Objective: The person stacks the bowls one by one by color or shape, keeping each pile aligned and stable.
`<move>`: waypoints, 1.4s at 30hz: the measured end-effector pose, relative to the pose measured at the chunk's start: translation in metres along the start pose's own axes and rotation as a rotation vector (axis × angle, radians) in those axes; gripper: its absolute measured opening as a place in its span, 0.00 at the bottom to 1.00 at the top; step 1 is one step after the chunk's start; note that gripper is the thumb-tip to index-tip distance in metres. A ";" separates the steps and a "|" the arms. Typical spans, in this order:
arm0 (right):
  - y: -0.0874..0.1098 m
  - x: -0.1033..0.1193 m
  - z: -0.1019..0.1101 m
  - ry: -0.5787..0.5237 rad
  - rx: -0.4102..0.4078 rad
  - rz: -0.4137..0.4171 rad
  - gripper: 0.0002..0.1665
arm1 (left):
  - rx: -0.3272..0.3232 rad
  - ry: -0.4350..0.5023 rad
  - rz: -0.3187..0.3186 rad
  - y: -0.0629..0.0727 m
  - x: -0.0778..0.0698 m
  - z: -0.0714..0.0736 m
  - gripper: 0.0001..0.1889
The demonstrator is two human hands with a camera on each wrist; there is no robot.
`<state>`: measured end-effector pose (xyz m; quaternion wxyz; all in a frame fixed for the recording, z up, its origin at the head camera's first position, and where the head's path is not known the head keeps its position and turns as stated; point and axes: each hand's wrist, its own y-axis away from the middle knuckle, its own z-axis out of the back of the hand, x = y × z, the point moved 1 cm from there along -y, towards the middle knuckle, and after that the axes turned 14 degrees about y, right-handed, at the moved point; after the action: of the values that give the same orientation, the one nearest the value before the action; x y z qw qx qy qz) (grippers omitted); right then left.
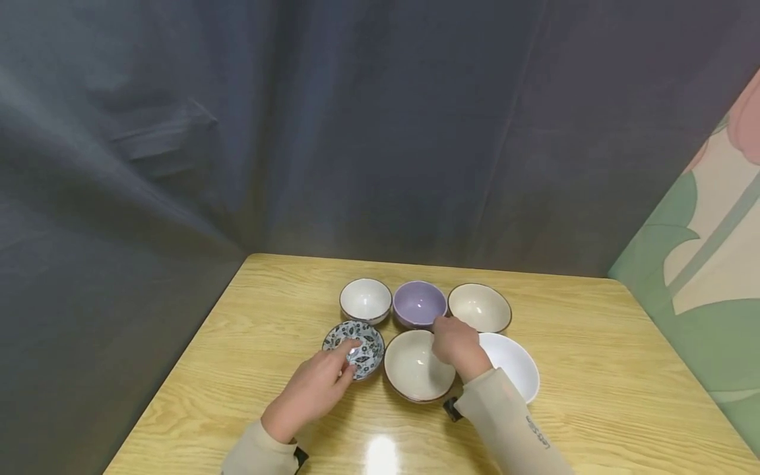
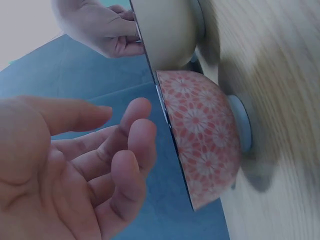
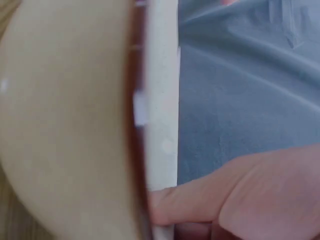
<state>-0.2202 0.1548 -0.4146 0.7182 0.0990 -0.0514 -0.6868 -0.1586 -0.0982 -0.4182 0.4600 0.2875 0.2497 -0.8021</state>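
On a light yellow wood-grain table [image 1: 623, 369], six round bowls in two rows of three, close side by side. At the front left, a small patterned bowl [image 1: 369, 349], inside white with blue-dark flowers, outside (as seen from the left wrist) red with white blossoms, upon a pale foot. Above it and near its rim, the left hand [image 1: 315, 389], with palm open, fingers loosely bent and thumb well apart from them, with hold of nothing. In the front middle, directly beside the patterned bowl, a wide cream ceramic bowl with brown rim [image 1: 415, 368]; whether touching its neighbour, not possible to tell. At the right far edge of this cream bowl, the right hand [image 1: 458, 343], nearly closed, with fingers curled and gripping the rim. At the front right, partly hidden behind the right forearm, a plain white bowl [image 1: 513, 361]. In the back row, from left to right: a small white bowl with dark rim [image 1: 365, 300], a glossy purple bowl [image 1: 419, 305], and a second cream bowl with dark rim [image 1: 477, 309]. On both arms, beige sleeves [image 1: 510, 422], with dark lettering on the right one. Behind the table, a dark grey cloth [image 1: 386, 132]; to the right, a floral cloth in green and pink [image 1: 706, 264].
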 end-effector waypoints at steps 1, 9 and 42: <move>0.001 0.000 0.001 -0.008 -0.010 0.007 0.11 | -0.001 -0.003 0.000 0.000 -0.001 0.000 0.22; 0.013 -0.007 0.011 -0.097 -0.065 0.054 0.06 | -0.032 -0.045 -0.010 -0.007 -0.010 -0.002 0.23; 0.081 -0.095 0.015 -0.364 -0.362 0.193 0.18 | -0.001 0.036 0.028 -0.033 -0.028 -0.035 0.31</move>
<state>-0.1494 0.2509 -0.3773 0.7654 -0.1614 -0.0651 -0.6196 -0.1681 -0.0433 -0.4198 0.4667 0.3054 0.2542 -0.7901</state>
